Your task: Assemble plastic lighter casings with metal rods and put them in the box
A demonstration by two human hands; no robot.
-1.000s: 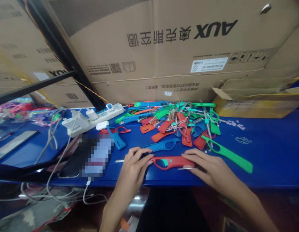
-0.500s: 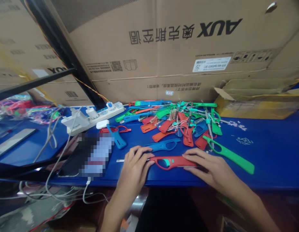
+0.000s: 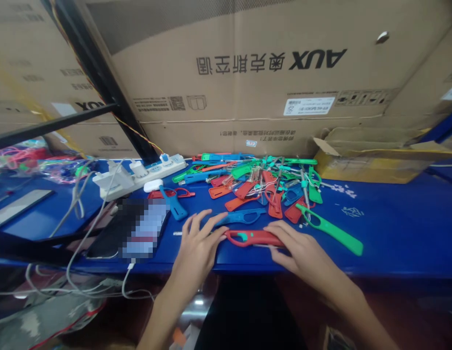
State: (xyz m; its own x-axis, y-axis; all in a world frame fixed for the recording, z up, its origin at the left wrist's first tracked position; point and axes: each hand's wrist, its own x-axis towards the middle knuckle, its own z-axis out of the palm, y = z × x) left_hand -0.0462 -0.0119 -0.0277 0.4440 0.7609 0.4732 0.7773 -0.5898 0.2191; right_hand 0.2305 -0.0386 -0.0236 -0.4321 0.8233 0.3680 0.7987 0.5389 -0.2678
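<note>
A red plastic shell of a long-reach lighter (image 3: 253, 237) is positioned near the front edge of a blue surface (image 3: 393, 228), at lower centre of the frame, between a person's two bare hands. The left hand (image 3: 198, 248) is seen open, its fingers spread, with the fingertips (image 3: 221, 232) at the shell's left end; no clench is shown. The right hand (image 3: 302, 250) is laid across the shell's right end, but whether the shell is grasped cannot be told. A thin metal rod (image 3: 264, 246) is visible under the right fingers.

A blue lighter shell (image 3: 244, 217) is lying just behind the red one, and a green lighter shell (image 3: 333, 232) is placed to the right. A heap of red, green and blue shells mixed with metal parts and wires (image 3: 262, 182) is piled beyond them. At left, a white power strip (image 3: 145, 176) and a blurred phone (image 3: 143, 228) are seen on the surface. Cardboard boxes printed "AUX" (image 3: 247, 82) are stacked along the back.
</note>
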